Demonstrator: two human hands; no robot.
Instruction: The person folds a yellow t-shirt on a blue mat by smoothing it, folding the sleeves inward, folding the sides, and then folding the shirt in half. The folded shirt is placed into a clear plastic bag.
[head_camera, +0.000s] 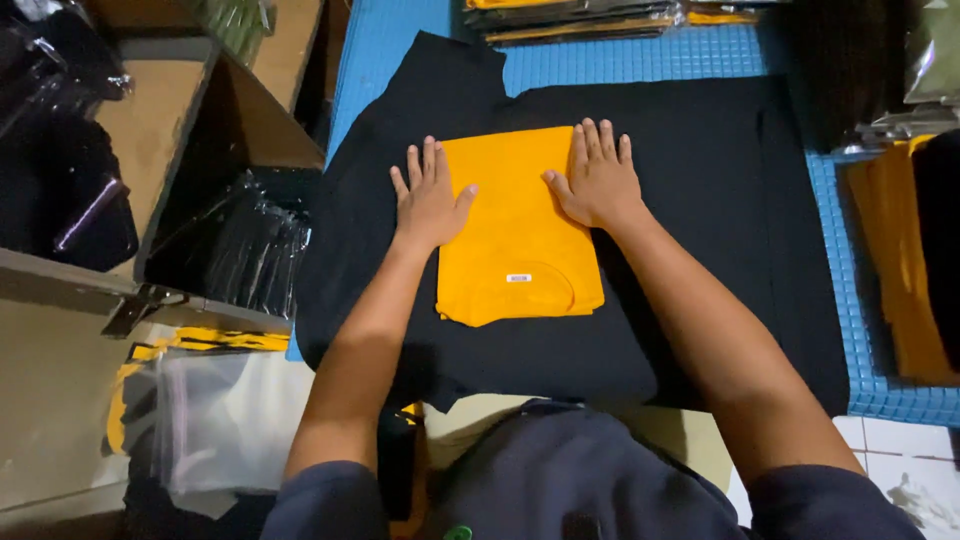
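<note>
A folded yellow-orange shirt (518, 240) lies on a spread black garment (700, 220), its collar with a small white label toward me. My left hand (428, 195) presses flat on the shirt's far left edge, fingers spread. My right hand (597, 178) lies flat on the far right corner, fingers together and extended. Neither hand grips anything. The black garment covers most of a blue textured mat (850, 330).
Bagged folded shirts (570, 18) are stacked at the far edge of the mat. Yellow-orange garments (900, 260) lie at the right. Open cardboard boxes (190, 120) holding black bagged items stand left. Clear plastic bags (225, 420) sit at lower left.
</note>
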